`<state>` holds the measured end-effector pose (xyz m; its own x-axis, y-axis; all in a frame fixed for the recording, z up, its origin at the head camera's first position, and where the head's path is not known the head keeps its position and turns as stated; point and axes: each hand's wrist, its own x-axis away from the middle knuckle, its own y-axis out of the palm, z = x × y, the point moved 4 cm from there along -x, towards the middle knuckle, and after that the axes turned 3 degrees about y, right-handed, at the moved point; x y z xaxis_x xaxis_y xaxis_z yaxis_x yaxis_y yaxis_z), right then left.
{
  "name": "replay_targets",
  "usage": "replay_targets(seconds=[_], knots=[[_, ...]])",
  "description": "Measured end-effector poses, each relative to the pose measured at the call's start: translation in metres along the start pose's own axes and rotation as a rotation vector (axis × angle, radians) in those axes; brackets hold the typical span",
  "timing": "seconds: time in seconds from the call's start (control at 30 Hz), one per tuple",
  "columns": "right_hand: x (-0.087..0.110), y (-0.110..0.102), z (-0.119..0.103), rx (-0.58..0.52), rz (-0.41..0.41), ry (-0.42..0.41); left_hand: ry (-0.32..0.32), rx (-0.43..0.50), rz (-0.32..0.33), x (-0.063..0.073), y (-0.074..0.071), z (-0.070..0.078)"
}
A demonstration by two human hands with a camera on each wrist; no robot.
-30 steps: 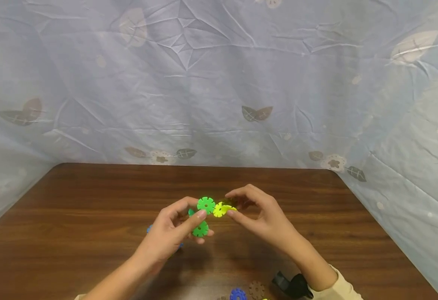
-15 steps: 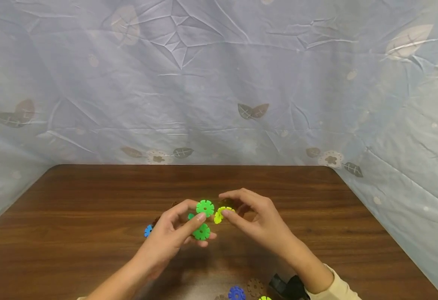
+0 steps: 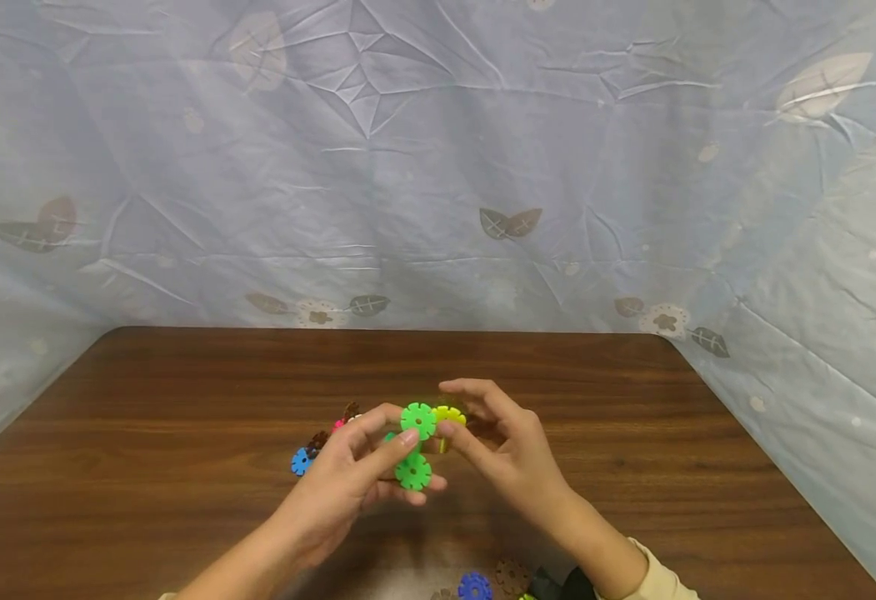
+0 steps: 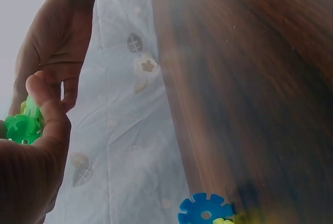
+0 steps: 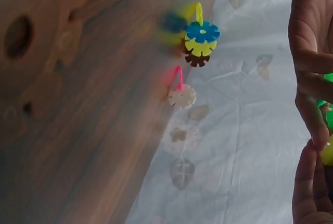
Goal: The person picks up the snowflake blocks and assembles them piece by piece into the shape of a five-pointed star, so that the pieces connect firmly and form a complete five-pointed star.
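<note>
In the head view my left hand (image 3: 332,492) pinches a small assembly of notched green plastic discs, with the thumb in front. One green disc (image 3: 418,421) stands above the thumb and another green disc (image 3: 413,473) hangs below it. Between thumb and fingers, my right hand (image 3: 516,454) holds joined yellow notched discs (image 3: 450,416), one of them seen edge-on. The yellow ones sit right at the upper green disc's edge. Most of the held pieces lie off the frame or behind fingers in the right wrist view, where a bit of yellow disc (image 5: 328,154) shows.
Past my left hand, a blue disc (image 3: 302,462) and brown and pink pieces stand on the brown wooden table (image 3: 182,417). Near the front are a dark blue disc (image 3: 475,586), a brown disc (image 3: 511,575) and a black object (image 3: 574,585). A patterned curtain (image 3: 438,167) encloses the table.
The yellow discs turned in my right hand, came away from the green disc, and now meet its edge again. My left hand has shifted slightly right and down, uncovering more pieces behind it.
</note>
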<state>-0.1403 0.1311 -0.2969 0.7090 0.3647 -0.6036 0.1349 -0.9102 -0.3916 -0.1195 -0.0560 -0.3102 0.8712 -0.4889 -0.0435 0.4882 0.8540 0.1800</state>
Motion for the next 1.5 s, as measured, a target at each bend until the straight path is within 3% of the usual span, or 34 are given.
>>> replay_targets(seconds=[0.27, 0.6, 0.93, 1.3, 1.5], knots=[[-0.001, -0.005, 0.000, 0.044, 0.002, -0.067, 0.035, -0.045, 0.016, 0.000, -0.001, 0.002], [-0.004, -0.012, -0.009, 0.233, -0.049, -0.166, 0.172, -0.203, 0.094, 0.001, -0.003, 0.007], [-0.001, -0.011, -0.016, 0.438, -0.011, -0.216, 0.176, -0.270, 0.134, 0.000, -0.003, 0.005], [0.003, -0.007, -0.022, 0.586, 0.033, -0.219, 0.231, -0.296, 0.114, 0.000, -0.002, 0.005], [0.005, -0.003, -0.024, 0.599, 0.040, -0.218, 0.280, -0.307, 0.097, 0.000, -0.001, 0.006]])
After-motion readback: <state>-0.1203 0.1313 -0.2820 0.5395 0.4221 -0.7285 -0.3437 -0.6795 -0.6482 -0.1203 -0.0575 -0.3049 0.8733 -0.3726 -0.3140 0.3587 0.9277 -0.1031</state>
